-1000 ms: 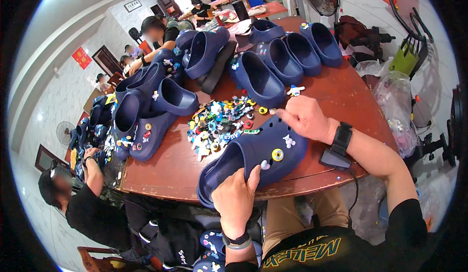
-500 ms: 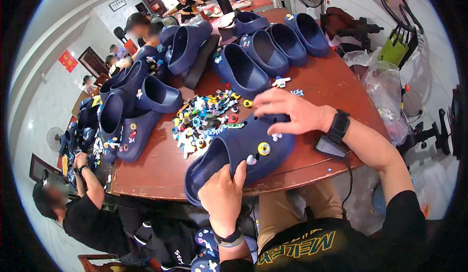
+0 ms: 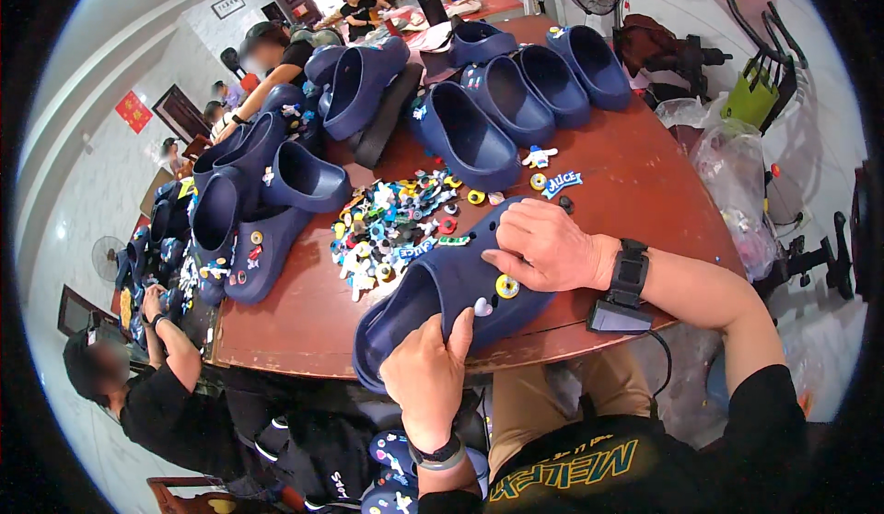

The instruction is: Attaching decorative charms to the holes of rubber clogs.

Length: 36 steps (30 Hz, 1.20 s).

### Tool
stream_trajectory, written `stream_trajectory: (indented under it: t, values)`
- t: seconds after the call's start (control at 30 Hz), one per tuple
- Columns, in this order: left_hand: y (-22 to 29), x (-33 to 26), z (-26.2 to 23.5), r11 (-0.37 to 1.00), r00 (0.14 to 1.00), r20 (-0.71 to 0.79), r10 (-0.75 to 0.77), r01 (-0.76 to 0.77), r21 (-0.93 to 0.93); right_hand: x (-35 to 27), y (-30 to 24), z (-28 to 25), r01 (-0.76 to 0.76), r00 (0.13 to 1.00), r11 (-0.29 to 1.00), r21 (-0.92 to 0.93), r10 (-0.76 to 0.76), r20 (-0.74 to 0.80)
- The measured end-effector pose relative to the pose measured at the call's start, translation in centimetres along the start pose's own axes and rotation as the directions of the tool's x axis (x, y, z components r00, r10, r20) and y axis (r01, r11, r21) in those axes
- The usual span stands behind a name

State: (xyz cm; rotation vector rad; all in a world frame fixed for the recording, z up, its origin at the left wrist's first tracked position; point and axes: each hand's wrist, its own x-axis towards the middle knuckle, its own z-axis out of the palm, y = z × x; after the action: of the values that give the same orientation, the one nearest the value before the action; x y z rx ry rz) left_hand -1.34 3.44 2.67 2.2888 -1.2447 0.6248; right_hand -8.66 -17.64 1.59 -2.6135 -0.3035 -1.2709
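A navy blue clog (image 3: 460, 270) lies at the table's front edge, its toe pointing away to the right. My left hand (image 3: 426, 367) grips the side of its foot opening, thumb on the upper. On the toe part, my right hand (image 3: 545, 245) rests with curled fingers; whatever is under the fingertips is hidden. A yellow ring-shaped charm (image 3: 506, 286) and a pale heart charm (image 3: 482, 307) sit on the upper between my hands. Just beyond the clog spreads a pile of small colourful shoe charms (image 3: 391, 215).
Several navy clogs (image 3: 471, 137) stand along the table's far side, more (image 3: 308, 178) at the left. A white figure charm (image 3: 540, 156) and a blue lettered charm (image 3: 562, 183) lie beyond my right hand. A person in black (image 3: 161, 413) works at the left.
My right hand has come down from an open-fingered reach over the toe and now curls against the clog. My left hand keeps its grip. The far person's arm now stretches toward the left-hand clogs.
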Motion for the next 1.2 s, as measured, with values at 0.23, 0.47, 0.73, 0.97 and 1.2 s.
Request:
stream_trajectory:
  t: [0.23,0.47,0.73,0.97,1.2]
  values:
    - [0.3,0.2,-0.3,0.994,0.996,0.055,-0.075,0.079,-0.075,0.1,0.0,0.0,0.033,0.999,0.998,-0.048,-0.033,0.003]
    - [0.5,0.1,-0.4,0.994,0.993,0.065,-0.094,0.097,-0.055,-0.6,-0.1,0.3,0.103,0.994,0.994,0.038,-0.102,-0.028]
    - [0.3,0.5,0.2,0.999,1.000,0.006,-0.026,0.026,0.027,-0.8,5.1,-1.6,-0.311,0.945,0.947,-0.075,0.301,-0.128]
    - [-0.2,0.2,0.1,0.999,0.999,0.005,-0.045,0.045,0.023,0.5,3.5,-1.9,-0.014,0.996,0.990,0.142,0.002,0.089]
    - [0.4,0.1,-0.2,0.996,0.997,0.038,-0.071,0.073,-0.048,-0.2,0.2,-0.8,0.082,0.937,0.993,-0.090,-0.046,0.345]
